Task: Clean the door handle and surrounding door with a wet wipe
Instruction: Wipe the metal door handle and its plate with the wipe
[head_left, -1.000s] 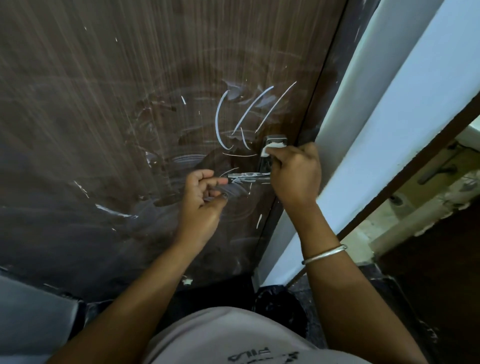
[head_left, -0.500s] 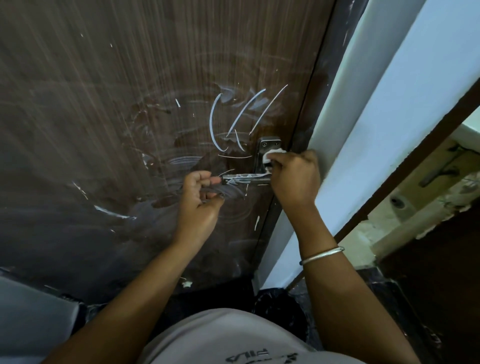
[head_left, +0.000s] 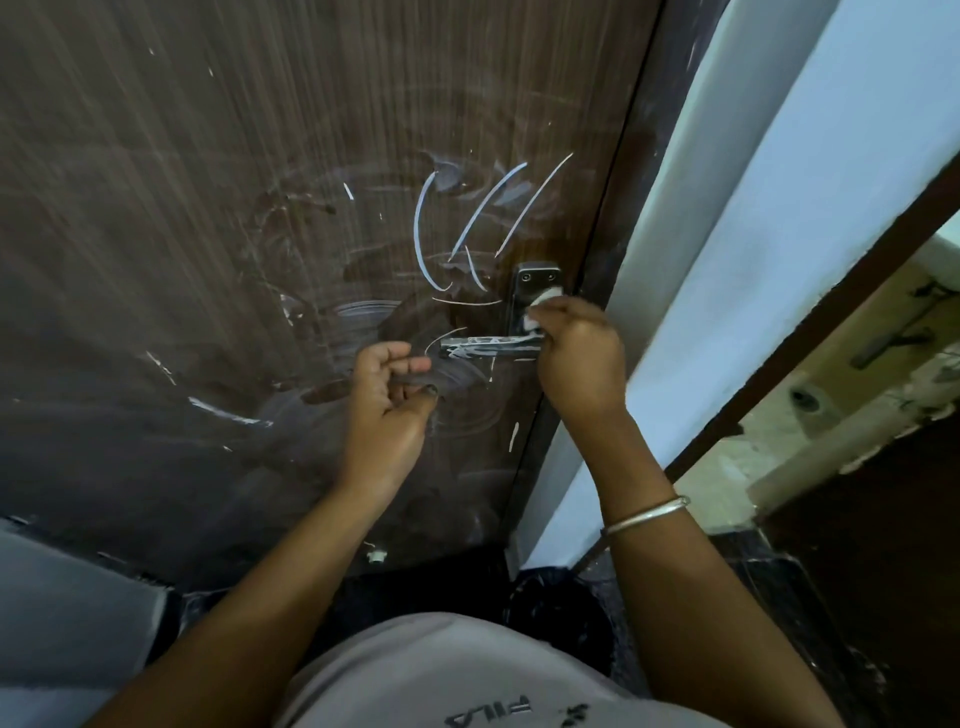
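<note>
At the latch edge of the door, the right hand (head_left: 579, 358) pinches a small white wet wipe (head_left: 540, 307) between its fingertips and thumb and presses it against the dark back plate (head_left: 535, 280) of the door handle (head_left: 488, 345). The wipe sits just below the plate's two screws and just above the root of the lever. The hand itself covers the spot where the lever meets the plate. A thin metal bangle (head_left: 647, 514) circles that wrist.

The left hand (head_left: 389, 400) is raised close to the door's surface, just left of and slightly below the lever's free end. Its fingers are loosely curled toward the thumb, with a gap between them, and nothing shows in its grasp. It does not touch the lever.

The lever points horizontally to the left and is streaked with white along its length. The door (head_left: 208, 208) is dark brown with a vertical wood grain. White curved marks (head_left: 421, 228) lie above and left of the handle, and hazy circular smears spread around and below the handle. A few short white flecks are scattered further out.

To the right of the door's edge stands a pale blue-white wall (head_left: 753, 260). Beyond it, part of another room is visible, too blurred to make out. At the bottom, a grey shirt (head_left: 441, 675) is visible above a dark floor (head_left: 561, 597).
</note>
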